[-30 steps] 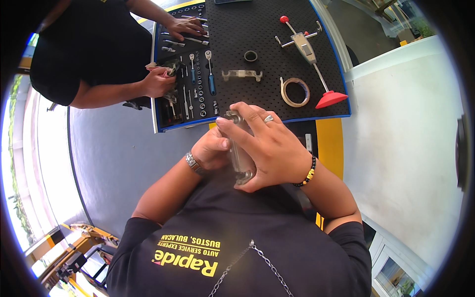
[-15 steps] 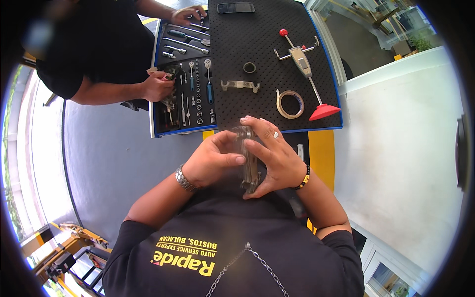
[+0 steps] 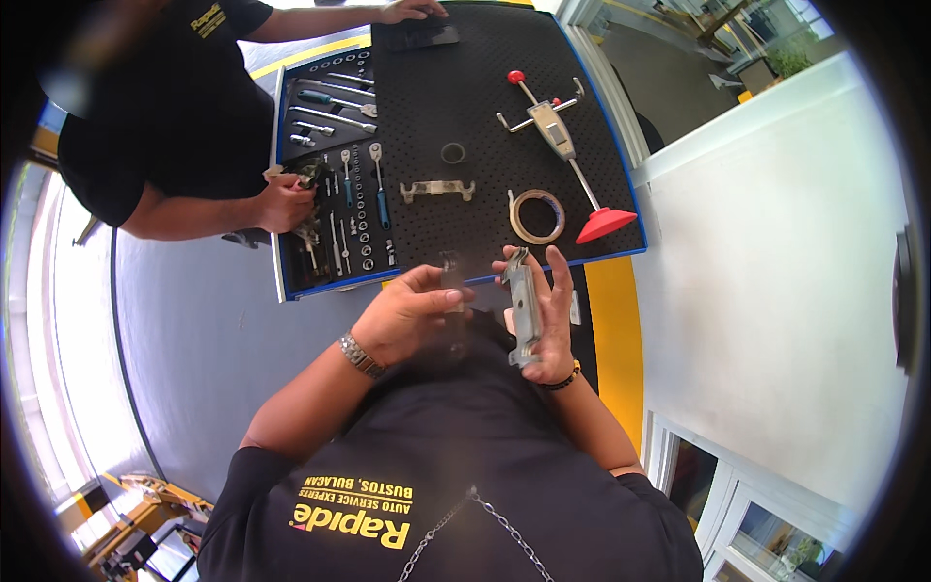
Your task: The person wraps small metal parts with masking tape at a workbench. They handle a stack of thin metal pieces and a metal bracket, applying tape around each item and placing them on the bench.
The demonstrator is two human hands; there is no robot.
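My left hand (image 3: 412, 303) pinches a narrow dark metal piece (image 3: 453, 301) between thumb and fingers; it is seen edge-on and blurred, and looks like a brake pad. My right hand (image 3: 555, 325) is turned palm up, fingers partly stretched, holding a grey metal brake pad (image 3: 525, 312) with tabs at both ends. The two pieces are apart, both upright in front of my chest near the table's front edge. On the black perforated mat (image 3: 436, 107) lies a similar long metal piece (image 3: 437, 191) with eared ends.
A ring (image 3: 453, 153), a tape roll (image 3: 536, 216) and a tool with a red cone foot (image 3: 553, 136) lie on the mat. At left is an open drawer of ratchets and sockets (image 3: 361, 209). A co-worker's hand (image 3: 286, 204) grips something crumpled there; the other reaches toward a phone (image 3: 430, 37).
My hands have moved apart, splitting the pieces held together before into one per hand. The co-worker's far hand has left the drawer for the phone. The whole view has shifted slightly.
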